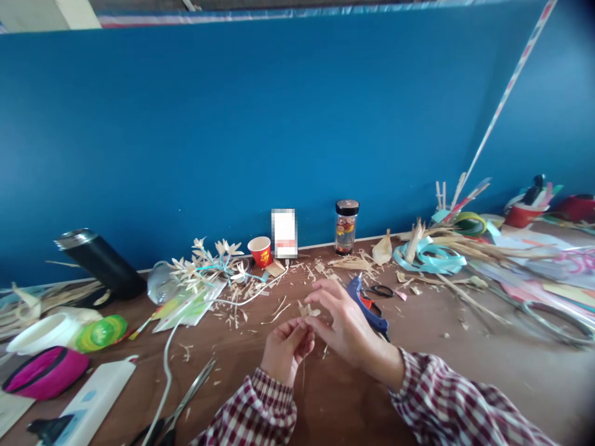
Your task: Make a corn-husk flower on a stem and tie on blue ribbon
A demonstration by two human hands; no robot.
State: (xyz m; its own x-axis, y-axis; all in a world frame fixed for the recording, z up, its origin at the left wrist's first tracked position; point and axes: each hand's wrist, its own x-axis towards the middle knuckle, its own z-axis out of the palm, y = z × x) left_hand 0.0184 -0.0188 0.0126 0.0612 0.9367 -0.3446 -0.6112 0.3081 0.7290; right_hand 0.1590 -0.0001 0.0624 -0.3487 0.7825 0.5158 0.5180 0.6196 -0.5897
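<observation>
A small pale flower (307,311), seemingly of dried husk, stands between my hands above the brown table. My left hand (287,348) is closed around its base, and a thin stem or thread hangs below the fingers. From the right, my right hand (346,322) reaches over with its fingers stretched and apart. Its thumb lies at the petals; whether it presses on them I cannot tell. Just beyond that hand lies a blue glue gun (367,306), partly covered by it. Scissors (188,396) lie spread on the table left of my left sleeve.
White flowers (209,263), a red paper cup (260,251) and a lidded glass jar (346,228) line the blue partition (297,124). A white cable (167,359) crosses the left side near a power strip (97,396). Blue ribbon (430,257) and husk strips lie right.
</observation>
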